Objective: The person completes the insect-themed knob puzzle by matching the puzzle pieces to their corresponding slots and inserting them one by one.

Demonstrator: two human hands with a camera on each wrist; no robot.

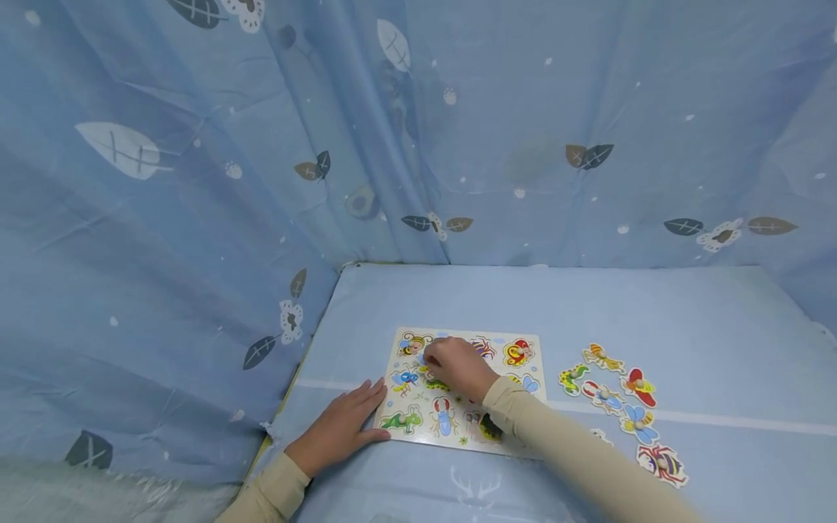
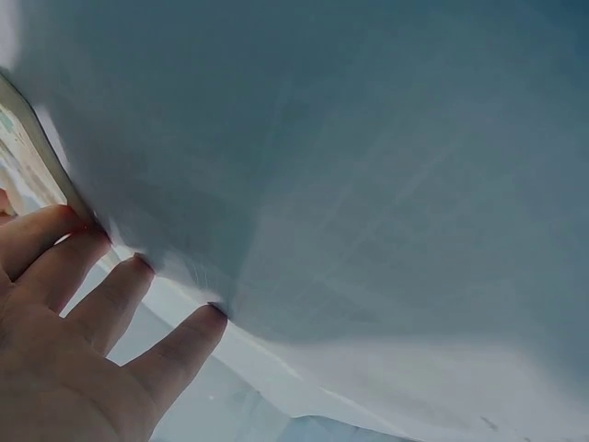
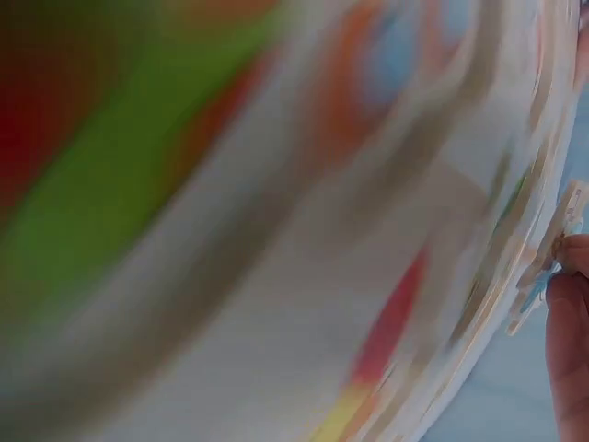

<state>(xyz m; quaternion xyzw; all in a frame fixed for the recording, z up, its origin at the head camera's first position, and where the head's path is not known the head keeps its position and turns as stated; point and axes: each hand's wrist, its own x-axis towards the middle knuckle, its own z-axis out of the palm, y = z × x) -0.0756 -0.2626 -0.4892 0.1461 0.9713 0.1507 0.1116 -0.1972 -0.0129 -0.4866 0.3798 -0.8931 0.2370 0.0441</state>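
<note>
A white peg puzzle board (image 1: 418, 428) with printed insects lies on the cloth-covered table. Over its upper middle my right hand (image 1: 461, 365) pinches an insect puzzle piece (image 3: 541, 276) between thumb and fingers. The piece is partly blue and tilted off the board; which insect it is, I cannot tell. My left hand (image 1: 344, 423) rests at the board's left edge, fingers spread and fairly straight, their tips touching that edge. In the left wrist view the left fingers (image 2: 110, 299) lie along the edge and the cloth. My right forearm covers the board's lower right part.
Several loose insect pieces lie right of the board, among them a red-winged one (image 1: 639, 387), a green caterpillar (image 1: 572, 379), a blue-winged one (image 1: 639, 425) and a spider (image 1: 662, 463). A blue patterned curtain (image 1: 523, 131) hangs behind and left of the table.
</note>
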